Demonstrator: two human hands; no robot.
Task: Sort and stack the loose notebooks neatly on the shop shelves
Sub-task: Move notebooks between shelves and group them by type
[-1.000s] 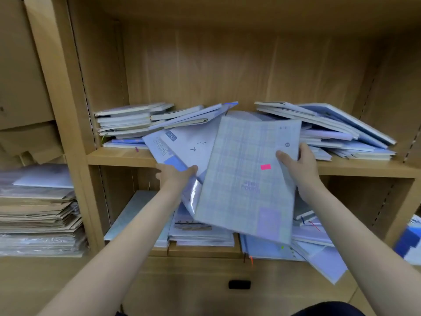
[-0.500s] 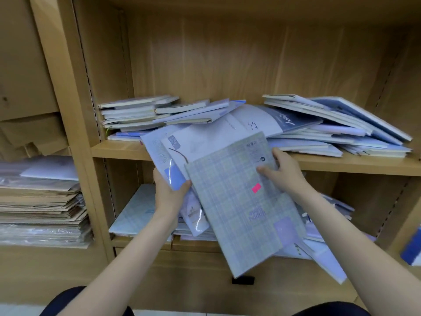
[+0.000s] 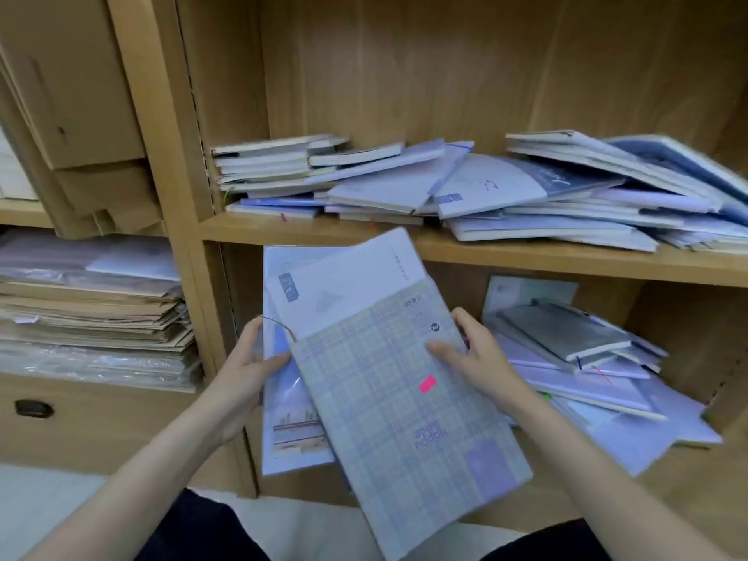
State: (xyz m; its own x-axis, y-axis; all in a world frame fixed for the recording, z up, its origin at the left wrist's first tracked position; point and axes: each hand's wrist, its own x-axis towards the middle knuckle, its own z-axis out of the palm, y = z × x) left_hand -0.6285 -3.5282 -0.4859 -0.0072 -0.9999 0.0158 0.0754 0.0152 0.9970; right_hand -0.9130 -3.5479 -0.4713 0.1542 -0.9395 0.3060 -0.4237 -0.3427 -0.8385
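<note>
While gathering a small bundle in front of the lower shelf (image 3: 607, 500), best to square the edges before setting it anywhere: tap the spines level, then slide the plaid notebook (image 3: 404, 419) up flush with the two pale ones behind it. Left hand (image 3: 251, 366) grips the left edge of the white notebook (image 3: 340, 285) and the wrapped notebook (image 3: 283, 423), thumb on the front; right hand (image 3: 473, 358) pinches the plaid cover near its top right corner, thumb on top. Hands apart, one at each side of the bundle, held clear of both boards. Three notebooks in hand, fanned and tilted. One pink sticker (image 3: 428, 384) on the plaid cover. Two messy heaps to sort yet: one along the upper shelf (image 3: 566, 263), one at the right end of the lower; too overlapped to count singly.
</note>
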